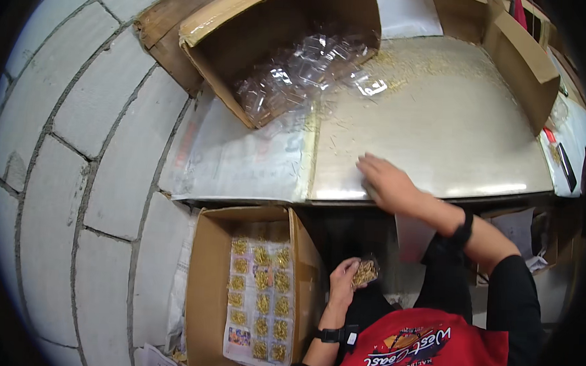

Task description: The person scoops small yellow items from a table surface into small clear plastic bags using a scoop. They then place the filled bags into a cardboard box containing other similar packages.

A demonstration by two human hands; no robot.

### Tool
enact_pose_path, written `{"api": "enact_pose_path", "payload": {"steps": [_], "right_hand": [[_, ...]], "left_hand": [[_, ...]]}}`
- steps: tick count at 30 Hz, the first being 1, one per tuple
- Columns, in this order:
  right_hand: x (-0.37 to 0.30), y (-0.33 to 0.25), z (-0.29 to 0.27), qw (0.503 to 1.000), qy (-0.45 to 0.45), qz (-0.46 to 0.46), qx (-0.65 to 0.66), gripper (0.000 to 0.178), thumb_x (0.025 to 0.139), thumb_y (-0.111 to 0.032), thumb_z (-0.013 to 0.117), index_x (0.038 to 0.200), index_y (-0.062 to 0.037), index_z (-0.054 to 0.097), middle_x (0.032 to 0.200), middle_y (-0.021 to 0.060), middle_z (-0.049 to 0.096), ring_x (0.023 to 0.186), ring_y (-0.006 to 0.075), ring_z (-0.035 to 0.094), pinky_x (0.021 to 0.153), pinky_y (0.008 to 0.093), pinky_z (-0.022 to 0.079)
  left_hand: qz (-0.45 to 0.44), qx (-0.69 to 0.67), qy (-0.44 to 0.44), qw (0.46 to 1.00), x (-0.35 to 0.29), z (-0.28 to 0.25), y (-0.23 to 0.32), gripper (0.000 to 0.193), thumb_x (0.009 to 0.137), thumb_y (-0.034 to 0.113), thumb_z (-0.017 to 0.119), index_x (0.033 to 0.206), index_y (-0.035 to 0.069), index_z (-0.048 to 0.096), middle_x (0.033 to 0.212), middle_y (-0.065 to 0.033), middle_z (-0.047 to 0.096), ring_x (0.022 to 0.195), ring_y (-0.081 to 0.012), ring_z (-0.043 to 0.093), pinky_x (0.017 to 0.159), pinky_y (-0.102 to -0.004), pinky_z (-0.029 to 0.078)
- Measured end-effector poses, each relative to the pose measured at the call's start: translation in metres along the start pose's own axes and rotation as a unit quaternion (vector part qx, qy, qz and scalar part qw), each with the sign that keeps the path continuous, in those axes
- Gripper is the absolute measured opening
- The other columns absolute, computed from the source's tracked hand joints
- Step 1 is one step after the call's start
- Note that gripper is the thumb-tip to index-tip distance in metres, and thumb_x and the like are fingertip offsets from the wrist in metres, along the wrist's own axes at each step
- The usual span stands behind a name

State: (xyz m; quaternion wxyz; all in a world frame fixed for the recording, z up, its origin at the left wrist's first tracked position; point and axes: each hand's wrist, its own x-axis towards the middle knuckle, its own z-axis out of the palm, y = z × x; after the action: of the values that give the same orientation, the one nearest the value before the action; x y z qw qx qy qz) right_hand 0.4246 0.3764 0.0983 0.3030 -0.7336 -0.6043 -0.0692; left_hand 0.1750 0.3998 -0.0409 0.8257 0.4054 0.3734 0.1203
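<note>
My left hand is closed round a small clear plastic box filled with thin gold-coloured pieces that look like pins. It is held below the table's front edge, to the right of a floor-level carton. My right hand lies at the front edge of the metal-topped table, fingers stretched out to the left and a little blurred. I see nothing in its grip, though its palm side is hidden. Inside the carton, several filled clear boxes stand in rows on printed paper.
A tipped cardboard box on the table spills empty clear plastic boxes. Loose gold pieces are scattered toward the back. A cardboard flap stands at the right, near a black-and-red tool. A pale block wall bounds the left.
</note>
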Motion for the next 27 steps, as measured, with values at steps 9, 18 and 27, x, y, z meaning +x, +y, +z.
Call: {"api": "enact_pose_path", "payload": {"steps": [9,18,27], "right_hand": [[0.163,0.085,0.087,0.995,-0.072,0.065,-0.011,0.045,0.090,-0.031,0.048,0.122,0.0001,0.048,0.128,0.0234,0.046,0.121,0.0392,0.042,0.102,0.0439,0.035],[0.130,0.051,0.096,0.990,-0.123,-0.050,-0.054,0.040,0.089,-0.027,0.046,0.122,-0.0052,0.050,0.127,0.0123,0.048,0.120,0.0358,0.042,0.098,0.0457,0.036],[0.123,-0.003,0.114,0.969,-0.069,-0.236,0.029,0.028,0.081,-0.017,0.051,0.106,-0.0054,0.057,0.116,0.0139,0.056,0.115,0.0332,0.050,0.096,0.0396,0.042]], "left_hand": [[-0.044,-0.137,-0.047,0.988,0.007,-0.032,-0.015,0.036,0.097,0.031,0.043,0.112,0.000,0.056,0.102,-0.0129,0.064,0.084,-0.0213,0.067,0.057,-0.0309,0.059],[-0.034,-0.155,-0.095,0.983,0.026,-0.029,-0.016,0.036,0.097,0.025,0.038,0.116,-0.001,0.053,0.106,-0.0136,0.063,0.088,-0.0236,0.067,0.062,-0.0338,0.060],[-0.062,-0.150,-0.061,0.985,0.034,-0.021,-0.026,0.036,0.097,0.025,0.038,0.115,-0.003,0.051,0.102,-0.0146,0.064,0.084,-0.0236,0.067,0.064,-0.0354,0.059]]}}
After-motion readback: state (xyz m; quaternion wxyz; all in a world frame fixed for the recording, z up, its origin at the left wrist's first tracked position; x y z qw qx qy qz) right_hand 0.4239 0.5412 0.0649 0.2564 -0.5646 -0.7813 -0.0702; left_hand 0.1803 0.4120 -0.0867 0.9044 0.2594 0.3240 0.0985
